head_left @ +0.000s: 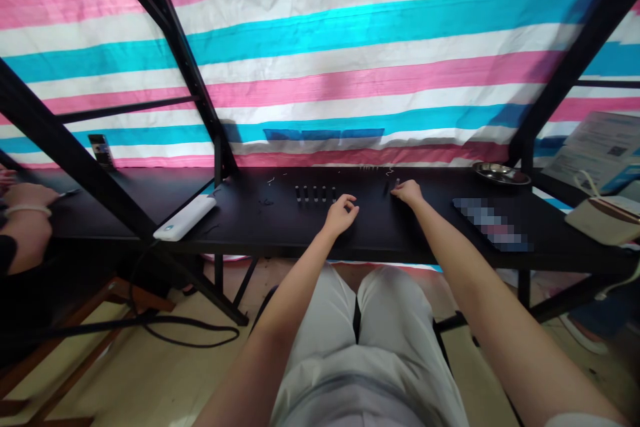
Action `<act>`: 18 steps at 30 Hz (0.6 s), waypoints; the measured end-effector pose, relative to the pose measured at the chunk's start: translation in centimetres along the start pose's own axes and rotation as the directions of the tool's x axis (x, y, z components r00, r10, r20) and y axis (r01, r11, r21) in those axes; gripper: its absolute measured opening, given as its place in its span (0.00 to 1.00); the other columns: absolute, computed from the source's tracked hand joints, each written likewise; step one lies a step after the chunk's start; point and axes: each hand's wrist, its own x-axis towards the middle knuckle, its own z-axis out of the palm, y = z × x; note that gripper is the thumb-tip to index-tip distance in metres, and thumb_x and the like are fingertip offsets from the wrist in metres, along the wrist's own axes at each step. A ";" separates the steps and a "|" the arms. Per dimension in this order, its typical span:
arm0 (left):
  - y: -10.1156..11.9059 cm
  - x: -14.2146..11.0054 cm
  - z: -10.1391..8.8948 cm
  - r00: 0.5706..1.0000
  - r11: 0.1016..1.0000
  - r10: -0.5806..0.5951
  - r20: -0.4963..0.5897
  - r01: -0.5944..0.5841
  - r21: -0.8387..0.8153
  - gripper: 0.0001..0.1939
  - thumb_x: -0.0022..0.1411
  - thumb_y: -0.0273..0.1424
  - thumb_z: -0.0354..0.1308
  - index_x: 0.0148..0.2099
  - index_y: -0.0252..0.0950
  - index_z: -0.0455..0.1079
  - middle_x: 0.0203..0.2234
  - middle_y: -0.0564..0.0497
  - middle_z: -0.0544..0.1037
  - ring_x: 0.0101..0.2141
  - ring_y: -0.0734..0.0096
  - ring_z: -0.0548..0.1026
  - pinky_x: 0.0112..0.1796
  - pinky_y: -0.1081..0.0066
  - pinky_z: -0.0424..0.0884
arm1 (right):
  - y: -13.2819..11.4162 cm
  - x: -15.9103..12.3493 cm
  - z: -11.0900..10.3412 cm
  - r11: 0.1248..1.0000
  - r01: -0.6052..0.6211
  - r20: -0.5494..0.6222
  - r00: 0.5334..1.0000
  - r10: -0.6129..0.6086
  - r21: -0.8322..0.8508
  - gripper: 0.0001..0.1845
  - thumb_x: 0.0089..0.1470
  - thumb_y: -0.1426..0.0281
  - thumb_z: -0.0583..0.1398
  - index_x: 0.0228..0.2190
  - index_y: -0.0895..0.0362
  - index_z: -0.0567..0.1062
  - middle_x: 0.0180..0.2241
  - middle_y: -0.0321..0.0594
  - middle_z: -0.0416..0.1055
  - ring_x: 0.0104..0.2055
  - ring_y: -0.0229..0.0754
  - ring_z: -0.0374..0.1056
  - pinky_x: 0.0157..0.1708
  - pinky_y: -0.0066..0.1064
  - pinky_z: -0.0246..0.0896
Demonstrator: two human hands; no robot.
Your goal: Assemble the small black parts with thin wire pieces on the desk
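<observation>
On the black table, several small dark cylinders (315, 194) with pale ends stand upright in a row. My left hand (343, 215) is beside the right end of that row, its fingers loosely bent and apart, with nothing visible in them. To the right, my right hand (410, 193) is closed in a pinch at the tabletop. A small cylinder with a pale tip (397, 183) shows at its fingertips, partly hidden by them. Just left of those fingertips is another small dark piece (386, 188), too blurred to name. Tiny white bits (369, 167) lie near the table's back edge.
A metal dish (501, 174) and a pixelated flat object (493, 224) lie at right, near a beige pouch (604, 219). A long white device (185, 218) lies at left. Black frame bars (173, 40) rise before a striped sheet (350, 33). Another person's hand (31, 196) is at far left.
</observation>
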 end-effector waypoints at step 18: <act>-0.3 0.6 -0.2 0.964 0.945 -0.233 -0.131 0.193 -0.263 0.42 0.56 0.26 0.54 0.66 0.41 0.35 0.44 0.46 0.74 0.18 0.83 0.70 0.22 0.78 0.65 | -2.8 -8.0 0.0 0.905 0.043 -0.057 0.996 -0.075 -0.423 0.17 0.55 0.77 0.47 0.43 0.66 0.70 0.41 0.59 0.71 0.45 0.50 0.68 0.39 0.36 0.60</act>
